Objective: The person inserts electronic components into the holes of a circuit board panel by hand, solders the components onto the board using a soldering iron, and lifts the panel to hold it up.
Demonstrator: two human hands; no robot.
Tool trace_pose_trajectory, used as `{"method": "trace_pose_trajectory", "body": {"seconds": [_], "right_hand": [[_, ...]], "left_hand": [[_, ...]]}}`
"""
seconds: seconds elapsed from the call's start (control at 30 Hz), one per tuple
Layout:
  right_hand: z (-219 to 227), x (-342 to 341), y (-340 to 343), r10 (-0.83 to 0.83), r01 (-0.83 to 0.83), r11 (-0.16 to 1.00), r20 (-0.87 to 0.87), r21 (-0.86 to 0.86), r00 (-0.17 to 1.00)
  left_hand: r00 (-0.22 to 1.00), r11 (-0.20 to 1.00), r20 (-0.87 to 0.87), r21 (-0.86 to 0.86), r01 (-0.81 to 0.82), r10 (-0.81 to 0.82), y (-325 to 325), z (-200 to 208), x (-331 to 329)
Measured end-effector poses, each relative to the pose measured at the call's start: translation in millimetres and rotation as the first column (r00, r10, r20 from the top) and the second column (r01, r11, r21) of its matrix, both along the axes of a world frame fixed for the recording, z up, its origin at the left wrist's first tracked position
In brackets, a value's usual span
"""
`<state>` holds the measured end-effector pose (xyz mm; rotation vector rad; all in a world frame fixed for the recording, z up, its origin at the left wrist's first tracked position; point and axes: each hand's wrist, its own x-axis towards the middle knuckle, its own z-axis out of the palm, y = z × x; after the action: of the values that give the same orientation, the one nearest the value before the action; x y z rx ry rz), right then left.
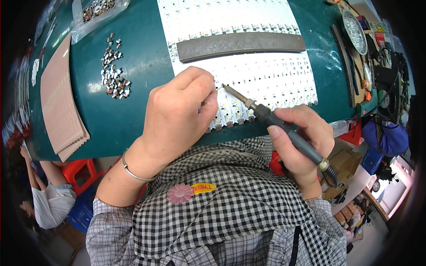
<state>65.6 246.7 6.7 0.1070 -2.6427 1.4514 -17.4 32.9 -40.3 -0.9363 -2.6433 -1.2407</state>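
My right hand point(308, 137) grips a soldering iron point(262, 111) by its dark handle, and the tip slants up to the left onto a white LED circuit board panel point(275, 73). Closed in a pinch, my left hand point(182, 104) is over the panel's left edge, close to the iron's tip. A thin piece of solder wire point(219, 88) shows between its fingers and the tip; the rest is hidden by the hand. Across the panel lies a long dark bar point(242, 46). Rows of small yellowish LEDs and brown-and-white connectors run along the panel's near edge.
Loose small connectors point(115, 82) lie left on the green table mat point(142, 53), below a clear bag point(95, 17) of similar parts. Brown stacked boards point(64, 102) rest further left. At right are a round metal dish point(354, 32) and tools. Another person point(51, 199) sits at far left.
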Motion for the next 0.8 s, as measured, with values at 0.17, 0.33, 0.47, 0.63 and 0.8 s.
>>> {"method": "trace_pose_trajectory", "body": {"seconds": [0.17,0.33,0.47,0.63,0.8], "right_hand": [[1,1,0,0.031,-0.031,0.999,-0.007,0.029,1.000],[-11,6,20,-0.230,0.217,0.972,-0.168,-0.094,0.959],[-10,-18,60,-0.543,0.432,0.829,-0.330,-0.355,0.772],[-25,-61,134,-0.490,0.767,0.630,-0.706,0.118,0.511],[-39,-58,170,-0.359,0.714,0.520,-0.639,0.469,0.681]], "left_hand": [[1.000,1.000,0.022,-0.016,-0.014,0.014,0,3,1],[0.999,1.000,0.046,0.005,0.000,0.000,-5,14,1],[1.000,0.999,0.028,0.051,-0.004,0.002,-13,18,4],[0.997,0.996,0.034,0.053,-0.076,0.074,-24,16,10],[0.996,0.994,0.050,0.081,-0.077,0.073,-13,17,11]]}}
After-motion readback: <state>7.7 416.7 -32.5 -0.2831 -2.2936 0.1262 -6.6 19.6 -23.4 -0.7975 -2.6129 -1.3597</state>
